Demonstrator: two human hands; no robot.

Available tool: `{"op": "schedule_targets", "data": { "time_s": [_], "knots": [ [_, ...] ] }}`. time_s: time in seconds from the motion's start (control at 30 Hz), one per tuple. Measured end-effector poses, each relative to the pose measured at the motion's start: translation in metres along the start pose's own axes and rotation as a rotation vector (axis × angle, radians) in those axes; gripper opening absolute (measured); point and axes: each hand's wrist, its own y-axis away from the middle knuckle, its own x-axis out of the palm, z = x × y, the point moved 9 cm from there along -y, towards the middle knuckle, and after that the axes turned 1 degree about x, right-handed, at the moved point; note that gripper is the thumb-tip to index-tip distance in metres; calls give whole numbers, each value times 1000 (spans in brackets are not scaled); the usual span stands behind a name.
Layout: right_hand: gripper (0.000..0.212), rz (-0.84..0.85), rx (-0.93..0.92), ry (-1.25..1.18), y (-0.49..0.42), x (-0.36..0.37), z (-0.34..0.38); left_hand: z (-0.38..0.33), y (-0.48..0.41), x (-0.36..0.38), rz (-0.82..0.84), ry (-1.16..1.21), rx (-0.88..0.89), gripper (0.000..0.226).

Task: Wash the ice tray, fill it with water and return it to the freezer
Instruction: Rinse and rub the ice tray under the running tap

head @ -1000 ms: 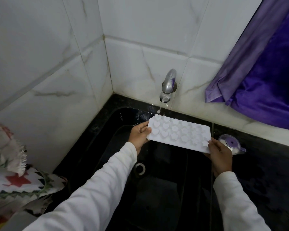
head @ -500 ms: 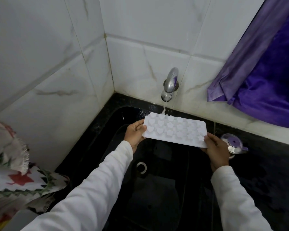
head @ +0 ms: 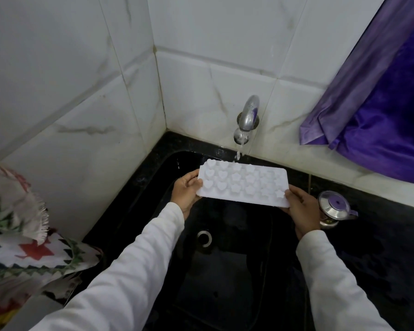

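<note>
The ice tray [head: 243, 185] hangs mid-frame over the black sink [head: 225, 283], long axis left to right; the left hand [head: 187, 192] grips its left end, the right hand [head: 301, 209] its right end, water from the tap [head: 247, 115] falling at its far edge

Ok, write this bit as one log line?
step: rinsing | white plastic ice tray under running metal tap | left hand grips left end | right hand grips right end | over black sink
</note>
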Motion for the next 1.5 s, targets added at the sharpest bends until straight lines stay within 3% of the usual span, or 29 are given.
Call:
{"op": "schedule_targets", "data": {
  "time_s": [0.8, 0.93, 1.03, 1.17, 1.37, 1.5],
  "knots": [
    [29, 164, -129, 278, 10, 63, 26, 11, 16, -63, -186, 135, 11, 38],
    [31, 264, -145, 157, 20, 68, 27, 15, 16, -73, -218, 182, 23, 39],
    [31, 323, -102, 214, 22, 71, 14, 19, 17, -81, -248, 149, 13, 40],
    [27, 243, -180, 246, 29, 64, 19, 23, 21, -84, -270, 120, 26, 38],
    [21, 156, -188, 313, 27, 56, 15, 15, 15, -83, -298, -131, 102, 37],
    [20, 188, -193, 287, 31, 55, 11, 9, 14, -81, -299, -210, 168, 30]
  ]
}}
